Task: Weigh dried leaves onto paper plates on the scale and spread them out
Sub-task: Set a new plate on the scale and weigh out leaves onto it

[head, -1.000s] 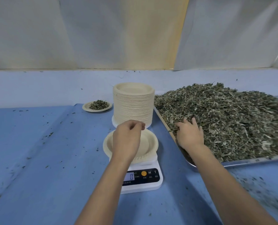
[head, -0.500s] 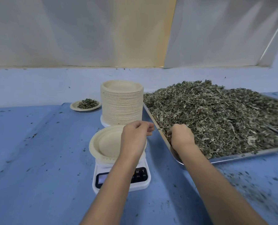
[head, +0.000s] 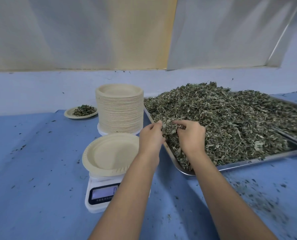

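Observation:
An empty beige paper plate (head: 108, 153) sits on a white digital scale (head: 99, 196) at centre left. To its right a metal tray (head: 248, 162) holds a big heap of dried green leaves (head: 231, 122). Both hands are at the heap's near left corner. My left hand (head: 150, 135) curls against the tray's left edge with fingers touching a clump of leaves. My right hand (head: 191, 135) is closed around the same clump, lifting it slightly above the heap.
A tall stack of paper plates (head: 120, 110) stands just behind the scale. A filled plate of leaves (head: 81, 111) lies at the back left. Blue cloth (head: 31, 170) covers the table, with leaf crumbs scattered at the right. A pale wall runs behind.
My left hand moved right from above the plate to the tray's edge. My right hand gathered leaves and raised a clump. The view shifted so the scale sits further left.

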Motion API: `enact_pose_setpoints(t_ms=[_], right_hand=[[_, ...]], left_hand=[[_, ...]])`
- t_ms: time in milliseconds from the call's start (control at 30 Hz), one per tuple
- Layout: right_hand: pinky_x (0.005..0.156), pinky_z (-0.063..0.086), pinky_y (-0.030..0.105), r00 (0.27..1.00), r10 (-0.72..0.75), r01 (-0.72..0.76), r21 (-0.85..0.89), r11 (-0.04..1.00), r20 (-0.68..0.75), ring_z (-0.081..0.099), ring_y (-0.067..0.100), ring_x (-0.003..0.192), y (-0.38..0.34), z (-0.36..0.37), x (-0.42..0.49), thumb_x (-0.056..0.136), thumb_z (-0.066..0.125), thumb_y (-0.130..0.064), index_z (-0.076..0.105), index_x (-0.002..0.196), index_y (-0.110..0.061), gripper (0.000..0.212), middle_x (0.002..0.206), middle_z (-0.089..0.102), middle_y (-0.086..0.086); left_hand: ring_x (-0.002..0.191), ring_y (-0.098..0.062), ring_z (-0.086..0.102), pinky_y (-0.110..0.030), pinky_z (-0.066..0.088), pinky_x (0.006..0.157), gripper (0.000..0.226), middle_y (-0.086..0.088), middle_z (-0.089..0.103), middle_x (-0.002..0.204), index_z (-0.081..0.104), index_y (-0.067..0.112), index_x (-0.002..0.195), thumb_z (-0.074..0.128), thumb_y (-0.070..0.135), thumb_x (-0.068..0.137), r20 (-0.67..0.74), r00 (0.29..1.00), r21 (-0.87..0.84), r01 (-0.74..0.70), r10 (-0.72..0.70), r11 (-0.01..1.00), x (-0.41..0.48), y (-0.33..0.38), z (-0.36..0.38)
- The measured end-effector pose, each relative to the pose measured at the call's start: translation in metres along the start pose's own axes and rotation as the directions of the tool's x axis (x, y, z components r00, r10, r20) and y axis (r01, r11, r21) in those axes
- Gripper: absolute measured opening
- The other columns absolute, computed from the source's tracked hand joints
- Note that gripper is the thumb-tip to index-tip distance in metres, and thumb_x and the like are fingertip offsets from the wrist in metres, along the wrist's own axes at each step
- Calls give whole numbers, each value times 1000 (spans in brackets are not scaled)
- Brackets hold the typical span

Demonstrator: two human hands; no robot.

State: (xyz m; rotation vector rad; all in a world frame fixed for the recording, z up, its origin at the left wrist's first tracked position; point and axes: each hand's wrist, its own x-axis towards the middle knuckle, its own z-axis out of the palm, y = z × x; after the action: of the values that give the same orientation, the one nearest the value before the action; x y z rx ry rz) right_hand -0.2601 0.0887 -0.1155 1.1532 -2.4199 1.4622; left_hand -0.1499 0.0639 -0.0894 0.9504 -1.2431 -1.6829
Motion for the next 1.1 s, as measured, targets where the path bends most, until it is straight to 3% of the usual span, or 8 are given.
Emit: enact_pose_setpoints(t_ms=[100,200,300,433,533,700,900,1100], right_hand=[[37,28,13,1000,16,-15,43,999,-17,35,5,37,0,-3,0,89,53,-1,73,109,-24,36,80,72,9],[35,31,13,1000,5,-3,55,998,-29,36,6,32,-2,-5,1,90,54,-2,72,110,-23,34,68,66,1],[32,29,13,999,-40,40,49,998,-3,42,2,30,-9,-6,0,90,54,-1,72,111,-21,34,60,58,-2],[31,28,13,997,-78,77,87,993,14,39,4,28,-28,-3,0,90,53,0,72,111,-23,36,71,67,2],[36,32,13,991,-131,129,132,983,10,45,0,34,-51,3,-4,86,52,1,73,108,-24,39,82,74,5],[42,34,6,963,-263,244,218,945,60,47,-6,40,-90,26,-27,82,54,3,74,106,-21,39,103,73,2],[43,30,10,898,-365,332,166,929,247,43,2,44,-111,53,-56,85,55,0,74,108,-23,37,98,74,2],[66,44,30,846,-371,428,-72,901,384,62,24,90,-104,58,-64,90,59,-19,69,113,-34,29,95,72,4]], left_hand=[[100,-17,56,-33,46,95,14,-4,55,98,57,11,98,51,24,98,45,998,-108,52,-47,993,4,0,9],[117,-18,52,-31,44,96,36,-9,54,125,51,5,129,48,24,99,29,998,-161,54,-50,985,7,-1,7],[107,-15,55,-27,45,91,20,-2,60,107,59,10,106,49,24,98,3,1000,-187,13,-12,982,7,1,-5],[118,-18,54,-29,46,95,40,-5,57,124,51,3,130,49,27,98,-57,997,-166,-58,49,984,9,8,-33],[107,-15,58,-29,47,93,30,-3,61,117,58,8,117,49,29,98,-117,984,-140,-149,133,979,9,17,-58],[97,-11,57,-35,45,98,20,12,61,93,64,19,103,47,27,97,-308,889,208,-284,339,936,9,29,-100],[64,-2,41,-28,36,71,22,12,45,68,50,20,73,43,17,93,-437,829,165,-308,349,937,5,32,-135],[61,-1,39,-27,39,75,22,8,45,72,56,20,79,41,10,91,-452,843,64,-294,290,954,5,36,-141]])
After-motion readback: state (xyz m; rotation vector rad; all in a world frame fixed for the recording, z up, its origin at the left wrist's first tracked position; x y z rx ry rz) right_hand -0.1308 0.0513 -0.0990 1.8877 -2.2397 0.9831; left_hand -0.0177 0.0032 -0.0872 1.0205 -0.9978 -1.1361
